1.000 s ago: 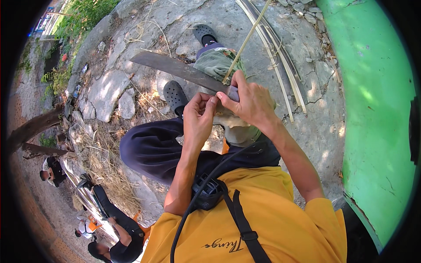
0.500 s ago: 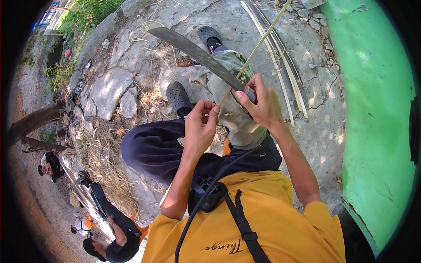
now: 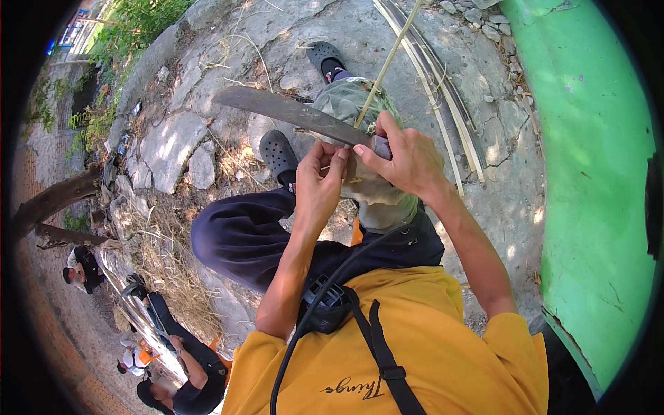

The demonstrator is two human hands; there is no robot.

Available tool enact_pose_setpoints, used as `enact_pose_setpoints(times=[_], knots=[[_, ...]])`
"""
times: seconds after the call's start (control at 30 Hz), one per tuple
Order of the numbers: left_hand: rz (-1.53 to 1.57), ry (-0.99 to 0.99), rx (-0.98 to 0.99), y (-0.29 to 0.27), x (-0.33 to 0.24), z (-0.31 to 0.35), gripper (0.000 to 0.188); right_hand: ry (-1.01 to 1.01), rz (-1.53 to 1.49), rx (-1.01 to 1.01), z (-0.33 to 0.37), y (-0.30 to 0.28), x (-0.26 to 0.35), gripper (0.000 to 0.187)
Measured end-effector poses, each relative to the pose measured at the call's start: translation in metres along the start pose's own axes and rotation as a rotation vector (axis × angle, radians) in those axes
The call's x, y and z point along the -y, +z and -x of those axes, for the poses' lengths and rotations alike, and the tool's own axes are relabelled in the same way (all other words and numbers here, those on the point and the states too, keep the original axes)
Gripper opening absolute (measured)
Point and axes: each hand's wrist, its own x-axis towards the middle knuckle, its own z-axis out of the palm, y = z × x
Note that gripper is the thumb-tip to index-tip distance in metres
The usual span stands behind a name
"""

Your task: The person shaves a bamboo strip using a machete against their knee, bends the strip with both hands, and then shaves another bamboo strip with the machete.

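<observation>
A large curved machete (image 3: 277,108) points to the left over my raised leg, and my right hand (image 3: 409,158) is closed round its handle. Behind the blade a thin pale bamboo strip (image 3: 389,68) rises toward the upper right. My left hand (image 3: 319,181) pinches the strip's near end just below the blade; that end is mostly covered by my fingers. Under both hands, a worn greenish-grey cloth (image 3: 373,197) wraps my leg. Blade and strip appear to touch close to my right thumb.
Several long split strips (image 3: 443,104) lie on the cracked concrete at the right. A green wall (image 3: 588,173) borders that side. Thin shavings (image 3: 228,55) and dry straw (image 3: 173,277) litter the left ground. Another person in dark clothes (image 3: 183,360) sits at lower left.
The machete has turned flatter, its tip lower and further left. The bamboo strip stands steeper, and its near end has drawn in below the blade. My right hand has rotated slightly.
</observation>
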Motion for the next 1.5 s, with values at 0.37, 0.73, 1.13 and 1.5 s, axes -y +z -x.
enact_pose_setpoints(times=[0.37, 0.73, 1.13, 1.5], knots=[[-0.066, 0.084, -0.061, 0.001, 0.008, -0.001, 0.018, -0.028, 0.050, -0.013, 0.004, 0.002, 0.009, 0.053], [-0.157, 0.144, -0.068, 0.000, 0.008, 0.000, 0.016, -0.002, 0.071, -0.007, -0.002, 0.001, 0.011, 0.052], [-0.155, 0.112, -0.058, 0.003, 0.002, 0.004, 0.017, -0.001, 0.017, -0.033, -0.003, 0.001, 0.004, 0.051], [-0.154, 0.078, -0.058, -0.004, 0.002, 0.016, 0.017, -0.005, 0.031, -0.053, -0.003, -0.002, 0.006, 0.048]])
